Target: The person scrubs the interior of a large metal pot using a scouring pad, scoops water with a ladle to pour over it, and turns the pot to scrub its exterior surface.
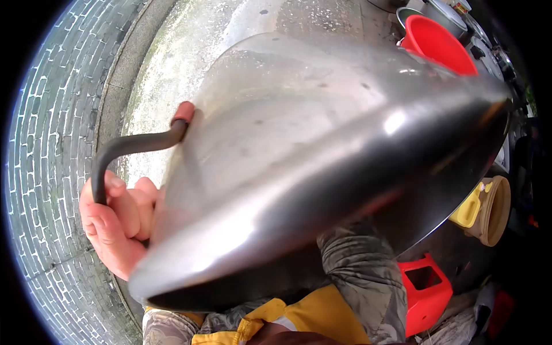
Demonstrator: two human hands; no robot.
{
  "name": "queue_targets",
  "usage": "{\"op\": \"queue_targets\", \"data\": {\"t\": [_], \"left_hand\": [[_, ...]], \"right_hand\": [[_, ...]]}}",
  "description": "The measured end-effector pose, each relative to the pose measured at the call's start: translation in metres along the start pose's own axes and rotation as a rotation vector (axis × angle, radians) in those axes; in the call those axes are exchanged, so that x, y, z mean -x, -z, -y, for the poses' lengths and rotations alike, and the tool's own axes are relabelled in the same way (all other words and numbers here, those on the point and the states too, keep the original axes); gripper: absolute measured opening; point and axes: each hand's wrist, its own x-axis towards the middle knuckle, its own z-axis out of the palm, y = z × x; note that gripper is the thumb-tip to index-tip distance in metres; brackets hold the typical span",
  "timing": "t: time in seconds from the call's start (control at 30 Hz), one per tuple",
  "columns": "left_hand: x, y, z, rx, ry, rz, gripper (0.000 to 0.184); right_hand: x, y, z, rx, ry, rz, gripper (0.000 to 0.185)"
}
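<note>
A large shiny metal shell, a wok or a big lid by its shape (pixel 287 132), is tilted on its side in front of me and fills the middle of the view. From its left side sticks out a dark bent handle (pixel 138 142) with a reddish sleeve at one end. My left hand (pixel 118 221) has its fingers curled round the lower end of this handle. My right arm, in a camouflage sleeve (pixel 365 270), reaches up into the hollow side of the shell. The shell hides my right hand. Parts of the metal are smeared by motion.
Concrete ground (pixel 167 69) and a grey brick surface (pixel 46 172) lie to the left. A red basin (pixel 440 43) stands at the upper right near several metal pots. At the right are a tan bucket (pixel 495 210), a yellow container (pixel 467 210) and a red plastic stool (pixel 428 310).
</note>
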Motion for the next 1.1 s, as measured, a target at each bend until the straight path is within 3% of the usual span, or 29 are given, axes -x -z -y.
{"op": "queue_targets", "data": {"t": [0.03,0.1,0.17,0.27,0.33,0.47,0.57,0.63,0.7,0.8,0.97,1.1], "left_hand": [[0.002,0.000,-0.003,0.002,0.036,-0.095,0.038],[-0.002,-0.003,0.001,0.037,-0.030,-0.044,0.038],[-0.004,0.002,0.000,-0.021,-0.040,0.075,0.039],[-0.011,-0.005,-0.004,-0.059,-0.024,0.080,0.038],[-0.012,-0.004,-0.004,-0.090,-0.041,0.023,0.037],[-0.005,-0.006,0.001,0.005,0.005,-0.015,0.037],[-0.011,-0.004,-0.002,-0.045,-0.045,0.096,0.038],[-0.016,-0.005,-0.002,-0.088,-0.062,0.188,0.038],[-0.018,-0.010,-0.002,-0.091,-0.049,0.151,0.037],[-0.020,-0.009,0.001,-0.055,-0.034,0.122,0.036],[-0.018,-0.008,0.005,0.050,0.030,0.001,0.034],[-0.024,-0.009,0.009,-0.033,-0.025,-0.099,0.038]], "right_hand": [[-0.030,0.014,0.003,-0.030,0.012,-0.098,0.052],[-0.055,0.026,0.011,-0.056,0.042,-0.222,0.055],[-0.015,0.004,0.031,-0.065,0.038,-0.058,0.056],[0.099,-0.051,0.073,-0.095,0.081,0.239,0.058],[0.099,-0.056,0.078,-0.087,0.090,0.231,0.059],[0.030,-0.038,-0.015,0.121,-0.036,0.211,0.061],[0.064,-0.025,-0.055,0.321,-0.111,0.349,0.063],[0.116,-0.042,-0.030,0.329,-0.114,0.449,0.064],[0.158,-0.068,0.020,0.226,-0.078,0.496,0.065],[0.121,-0.084,0.055,0.091,0.011,0.338,0.067],[0.011,-0.038,-0.047,0.224,-0.089,0.257,0.071],[0.068,-0.058,-0.067,0.504,-0.148,0.477,0.074]]}}
